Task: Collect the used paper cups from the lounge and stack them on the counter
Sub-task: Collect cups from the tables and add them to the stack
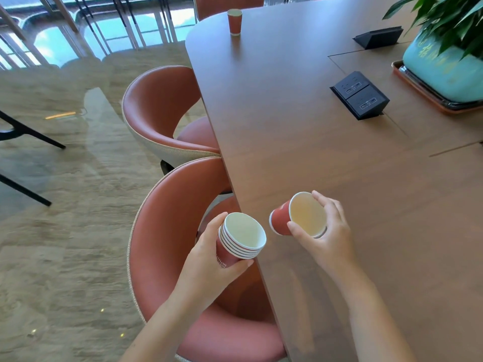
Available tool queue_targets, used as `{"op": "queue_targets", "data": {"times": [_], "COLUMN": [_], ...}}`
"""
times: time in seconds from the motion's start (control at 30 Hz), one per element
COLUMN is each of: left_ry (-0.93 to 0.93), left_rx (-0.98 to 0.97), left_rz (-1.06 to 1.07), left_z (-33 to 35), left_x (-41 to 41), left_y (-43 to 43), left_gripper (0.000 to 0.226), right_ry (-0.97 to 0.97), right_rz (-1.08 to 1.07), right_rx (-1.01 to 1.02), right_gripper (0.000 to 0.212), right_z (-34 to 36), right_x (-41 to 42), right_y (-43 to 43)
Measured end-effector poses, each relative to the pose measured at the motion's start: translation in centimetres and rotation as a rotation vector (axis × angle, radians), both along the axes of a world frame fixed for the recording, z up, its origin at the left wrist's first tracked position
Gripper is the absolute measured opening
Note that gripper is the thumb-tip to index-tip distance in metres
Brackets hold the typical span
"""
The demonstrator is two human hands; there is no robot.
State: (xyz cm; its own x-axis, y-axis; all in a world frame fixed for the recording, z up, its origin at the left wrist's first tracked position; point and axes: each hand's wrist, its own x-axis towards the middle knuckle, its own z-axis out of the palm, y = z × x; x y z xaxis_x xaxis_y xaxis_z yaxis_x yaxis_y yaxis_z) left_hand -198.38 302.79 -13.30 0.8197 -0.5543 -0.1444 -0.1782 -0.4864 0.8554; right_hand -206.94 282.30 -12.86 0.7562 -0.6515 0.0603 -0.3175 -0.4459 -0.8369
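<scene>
My left hand point(209, 262) holds a stack of several nested red paper cups point(241, 237), white inside, just off the near-left edge of the brown table point(300, 121). My right hand point(329, 233) grips a single red paper cup point(305, 214) by its rim, tilted so its open mouth faces me, over the table edge and a short gap to the right of the stack. Another red paper cup point(234, 22) stands upright on the table's far left corner.
Two terracotta chairs point(162, 105) point(167, 231) are tucked along the table's left side. Two black pop-up socket boxes point(359, 94) point(379, 36) and a teal plant pot point(441, 74) on an orange tray point(428, 96) sit at right. Marble floor point(65, 205) spreads left.
</scene>
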Motion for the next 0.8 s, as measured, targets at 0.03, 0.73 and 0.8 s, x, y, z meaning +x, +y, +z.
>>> {"op": "queue_targets", "data": {"times": [0.03, 0.73, 0.8], "left_ry": [-0.018, -0.108, -0.125], "left_rx": [0.004, -0.037, -0.042], "left_rz": [-0.003, -0.054, -0.064], "left_z": [0.1, 1.1, 1.3], "left_x": [0.0, 0.5, 0.4], "left_y": [0.1, 2.5, 2.5], "left_gripper": [0.083, 0.087, 0.087], "right_ry": [-0.026, -0.096, -0.071], "right_rz": [0.014, 0.476, 0.497], "right_rx": [0.024, 0.309, 0.299], "right_gripper": [0.074, 0.063, 0.064], "right_z": [0.7, 4.6, 4.4], "right_x": [0.1, 1.2, 1.4], "right_y": [0.2, 4.3, 4.6]}}
